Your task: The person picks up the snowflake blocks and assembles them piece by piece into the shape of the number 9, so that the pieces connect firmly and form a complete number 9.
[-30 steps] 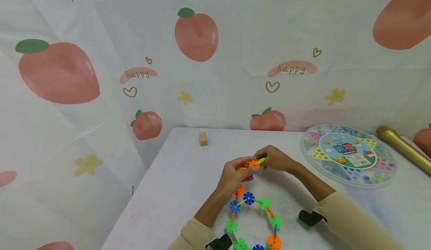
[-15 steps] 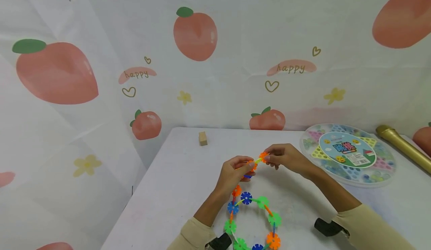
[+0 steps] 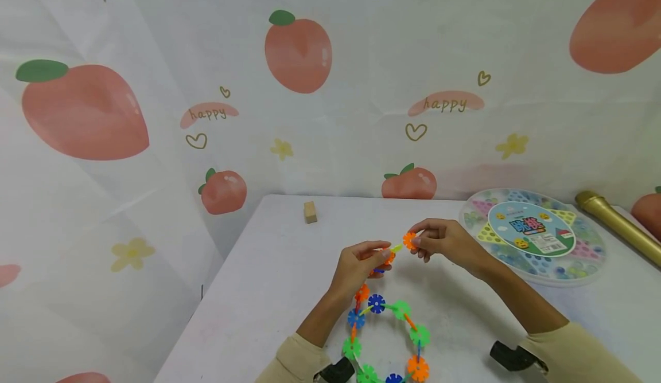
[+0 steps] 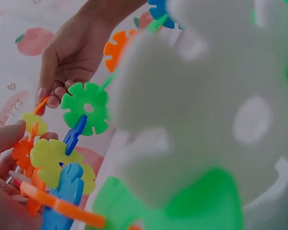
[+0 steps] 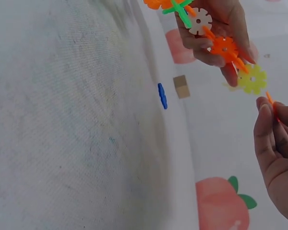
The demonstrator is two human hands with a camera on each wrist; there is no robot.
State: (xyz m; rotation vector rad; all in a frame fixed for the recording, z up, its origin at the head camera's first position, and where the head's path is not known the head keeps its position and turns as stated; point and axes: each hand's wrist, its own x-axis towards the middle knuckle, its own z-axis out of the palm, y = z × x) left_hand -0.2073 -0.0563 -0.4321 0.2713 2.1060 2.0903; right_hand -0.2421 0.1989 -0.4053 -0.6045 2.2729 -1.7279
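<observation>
My left hand [image 3: 355, 268] grips one end of a chain of slotted plastic snowflake discs. An orange disc [image 5: 224, 48] lies between its fingers and thumb, with a yellow disc [image 5: 252, 79] sticking out past the fingertips. Close by, my right hand [image 3: 440, 238] pinches a single orange snowflake disc [image 3: 409, 241] at its edge, held near the yellow one. The rest of the chain hangs down from the left hand to a ring of green, blue and orange discs [image 3: 419, 335]. A pale disc [image 4: 252, 120] looms blurred in the left wrist view.
A wooden block [image 3: 310, 212] sits near the back edge of the white table [image 3: 279, 245]. At the back right lie a round, clear-covered game board [image 3: 532, 271] and a gold microphone [image 3: 619, 222]. A blue disc [image 5: 162, 96] shows edge-on in the right wrist view.
My right hand has moved right, away from the left hand, and the orange disc now shows in its fingertips. A small gap has opened between it and the yellow disc. The left hand stays nearly still.
</observation>
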